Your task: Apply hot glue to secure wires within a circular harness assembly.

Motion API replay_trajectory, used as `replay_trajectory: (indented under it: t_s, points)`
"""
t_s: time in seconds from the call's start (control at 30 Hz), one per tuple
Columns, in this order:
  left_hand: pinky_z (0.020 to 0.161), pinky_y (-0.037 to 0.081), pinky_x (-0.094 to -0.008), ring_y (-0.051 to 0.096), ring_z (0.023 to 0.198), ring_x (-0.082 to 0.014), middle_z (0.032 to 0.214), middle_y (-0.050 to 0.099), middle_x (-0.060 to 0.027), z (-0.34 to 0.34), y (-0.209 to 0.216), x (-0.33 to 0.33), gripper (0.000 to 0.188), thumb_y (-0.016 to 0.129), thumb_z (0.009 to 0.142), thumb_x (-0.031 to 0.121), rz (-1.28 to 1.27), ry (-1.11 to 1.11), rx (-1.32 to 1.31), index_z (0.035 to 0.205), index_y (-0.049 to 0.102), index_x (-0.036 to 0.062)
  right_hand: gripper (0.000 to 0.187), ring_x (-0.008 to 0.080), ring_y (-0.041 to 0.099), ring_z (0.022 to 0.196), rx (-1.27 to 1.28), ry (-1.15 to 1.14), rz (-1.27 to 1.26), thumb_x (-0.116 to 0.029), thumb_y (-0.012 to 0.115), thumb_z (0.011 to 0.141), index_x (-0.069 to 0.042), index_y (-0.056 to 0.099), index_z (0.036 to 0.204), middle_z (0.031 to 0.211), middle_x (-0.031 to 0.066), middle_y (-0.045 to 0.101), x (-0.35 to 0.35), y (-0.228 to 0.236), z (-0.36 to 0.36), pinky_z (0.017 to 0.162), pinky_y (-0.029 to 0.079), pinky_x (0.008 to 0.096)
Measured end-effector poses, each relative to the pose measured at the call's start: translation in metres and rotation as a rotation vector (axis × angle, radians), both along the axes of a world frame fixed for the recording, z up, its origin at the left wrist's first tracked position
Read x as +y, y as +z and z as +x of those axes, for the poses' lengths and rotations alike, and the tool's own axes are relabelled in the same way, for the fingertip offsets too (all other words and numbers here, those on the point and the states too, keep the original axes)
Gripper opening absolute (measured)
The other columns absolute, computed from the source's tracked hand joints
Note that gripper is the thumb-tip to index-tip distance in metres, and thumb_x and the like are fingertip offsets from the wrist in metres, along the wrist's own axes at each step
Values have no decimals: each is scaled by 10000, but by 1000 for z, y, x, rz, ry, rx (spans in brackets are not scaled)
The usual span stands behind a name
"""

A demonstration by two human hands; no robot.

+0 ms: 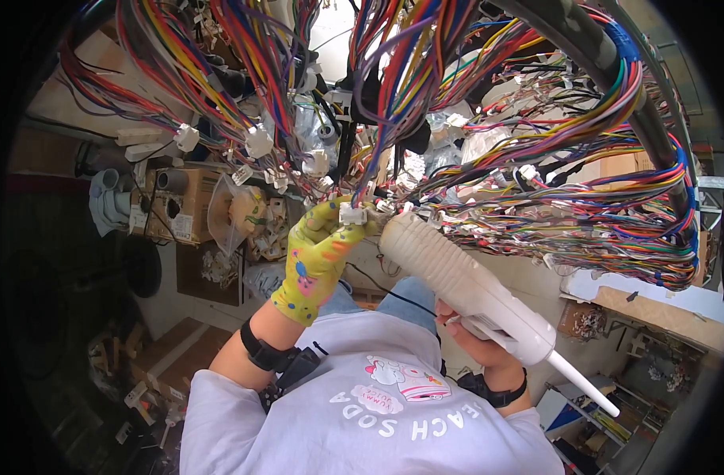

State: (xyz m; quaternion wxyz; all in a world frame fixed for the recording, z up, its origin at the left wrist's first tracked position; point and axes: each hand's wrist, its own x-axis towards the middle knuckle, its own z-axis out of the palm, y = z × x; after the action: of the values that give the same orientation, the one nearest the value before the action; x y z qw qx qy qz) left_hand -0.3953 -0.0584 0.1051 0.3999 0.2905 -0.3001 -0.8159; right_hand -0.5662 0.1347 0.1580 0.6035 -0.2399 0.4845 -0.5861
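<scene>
The left hand (318, 257), in a yellow-green patterned fabric glove, pinches a small white rectangular plastic connector (352, 214) at the lower ends of multicoloured insulated wires (390, 99). The bare right hand (477, 348) is wrapped around a white plastic glue gun with a ribbed front (457, 265); a slim white stick (585, 385) protrudes from its rear. The gun's tip is just beside the connector; whether they touch, I cannot tell. More wire bundles (560, 194) hang along the right side of a dark curved metal tube (572, 33).

Ctr bright; top glare; L side dim; edges fisheye-bent
</scene>
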Motion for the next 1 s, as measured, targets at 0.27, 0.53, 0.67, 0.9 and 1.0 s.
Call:
replay_trajectory:
  t_s: [0.27, 0.53, 0.67, 0.9, 1.0]
  points:
    - [967, 419, -398, 534, 1112, -234, 1191, 559, -106, 7, -13, -1, 473, 603, 858, 121, 262, -185, 383, 1297, 437, 58, 374, 214, 544, 1101, -147, -6, 12, -30, 518, 889, 24, 447, 1252, 1230, 143, 524, -3, 4, 0, 952, 449, 315]
    - [979, 414, -450, 514, 1144, -257, 1236, 530, -104, 4, -11, 5, 376, 535, 901, 126, 372, -109, 332, 1272, 470, 130, 366, 182, 580, 1031, 190, 34, -25, 20, 570, 834, 13, 495, 1192, 1144, 110, 576, -15, 10, 6, 900, 474, 275]
    - [981, 410, -473, 505, 1155, -269, 1240, 530, -105, 6, -13, 3, 345, 526, 905, 122, 338, -120, 348, 1248, 499, 151, 364, 166, 603, 977, 538, 103, 45, 31, 621, 783, 4, 531, 1135, 1089, 96, 603, -19, 18, 6, 856, 491, 267]
    - [972, 414, -478, 506, 1153, -276, 1226, 544, -106, 4, -15, -1, 328, 517, 905, 90, 363, -136, 404, 1220, 535, 177, 358, 173, 620, 939, 449, 48, 93, -13, 675, 747, -14, 567, 1088, 1017, 90, 627, -15, 10, 4, 820, 494, 269]
    - [966, 418, -473, 510, 1148, -274, 1218, 551, -108, 4, -14, -1, 331, 521, 903, 88, 342, -127, 407, 1218, 540, 190, 367, 173, 621, 938, 466, 44, 88, -17, 681, 743, -18, 567, 1091, 1020, 90, 627, -14, 7, 5, 820, 494, 268]
